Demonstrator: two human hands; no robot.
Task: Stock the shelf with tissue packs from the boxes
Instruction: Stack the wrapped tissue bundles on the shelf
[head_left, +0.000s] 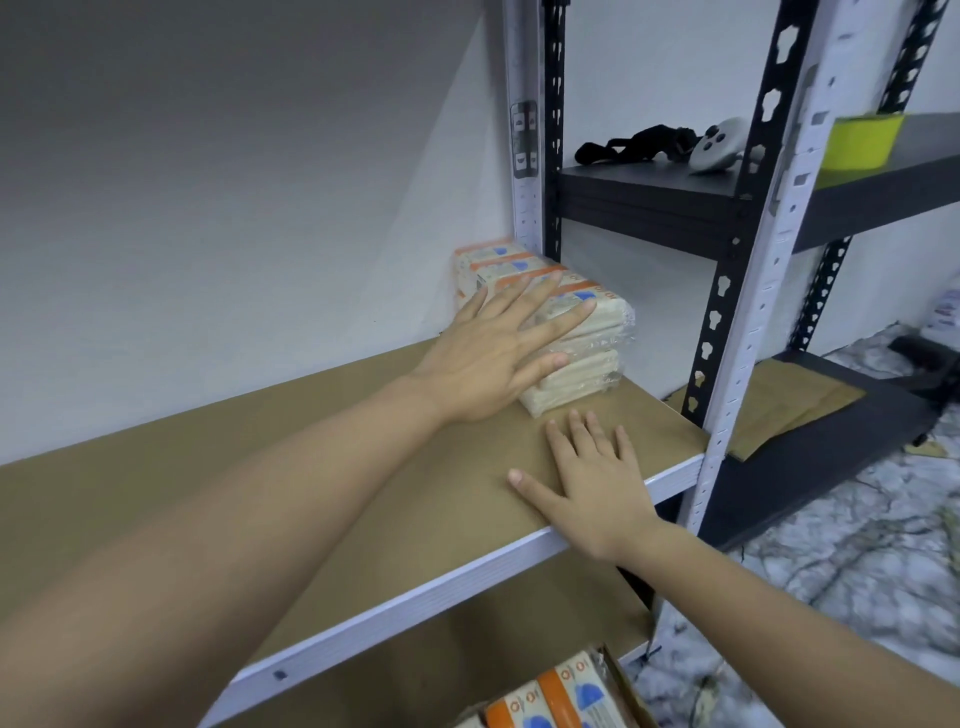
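The left hand lies flat with straight fingers on the tissue packs, probably to press the block into the back corner of the shelf so it stands tidy. The right hand, released and grasping nothing, rests on the board beside them (perhaps for support). More packs wait in the box below.

clear-wrapped orange-and-cream tissue packs sit stacked at the brown shelf's back corner, seemingly two layers high.
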